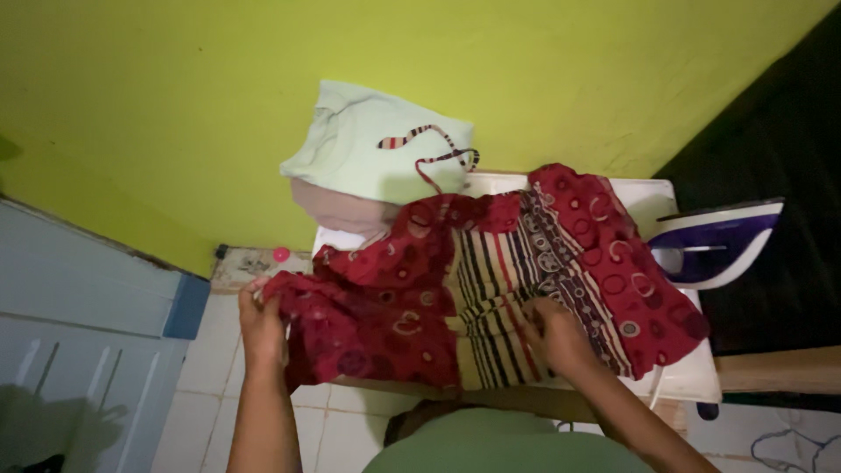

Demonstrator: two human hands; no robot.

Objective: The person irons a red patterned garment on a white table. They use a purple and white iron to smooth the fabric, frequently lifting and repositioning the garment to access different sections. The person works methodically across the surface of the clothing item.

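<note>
A red patterned garment (412,289) with a striped cream and dark middle panel lies spread over a white ironing surface (692,372). My left hand (261,324) grips the garment's left edge, which hangs off the side of the surface. On the striped panel near the front edge, my right hand (554,333) presses down with its fingers gathered on the cloth. A purple and white iron (714,245) stands on the surface's right end, apart from both hands.
Folded pale green (368,144) and pink (337,210) clothes lie stacked at the far left of the surface, with a striped strap on top. A yellow-green wall stands behind. White floor tiles and a blue-grey door (79,333) are at the left. Dark area at right.
</note>
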